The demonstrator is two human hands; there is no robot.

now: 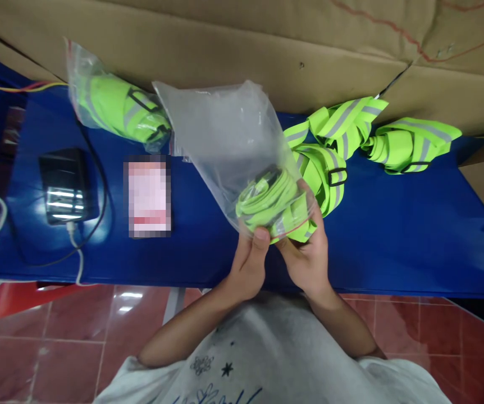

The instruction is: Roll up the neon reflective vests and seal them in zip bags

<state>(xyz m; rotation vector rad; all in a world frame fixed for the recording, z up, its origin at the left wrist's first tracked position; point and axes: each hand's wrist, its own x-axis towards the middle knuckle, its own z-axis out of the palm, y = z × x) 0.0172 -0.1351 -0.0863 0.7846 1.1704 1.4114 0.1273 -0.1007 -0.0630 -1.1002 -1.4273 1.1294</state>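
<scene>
A clear plastic zip bag (220,132) with a red line at its mouth is held up above the blue table. Inside its near end sits a rolled neon-yellow reflective strap (267,196), part of which sticks out at the mouth. My left hand (250,261) grips the bag's near left corner, thumb on top. On the right side, my right hand (309,255) closes around the strap and the bag's edge; some of its fingers are hidden behind them. Just beyond lie more loose reflective straps (337,126) with black buckles.
Another bagged strap (115,106) lies at the back left, against brown cardboard (225,45). A black device with cables (65,185) and a blurred-out pink and white item (149,196) rest on the blue table (414,235). One more rolled strap (410,146) is at right.
</scene>
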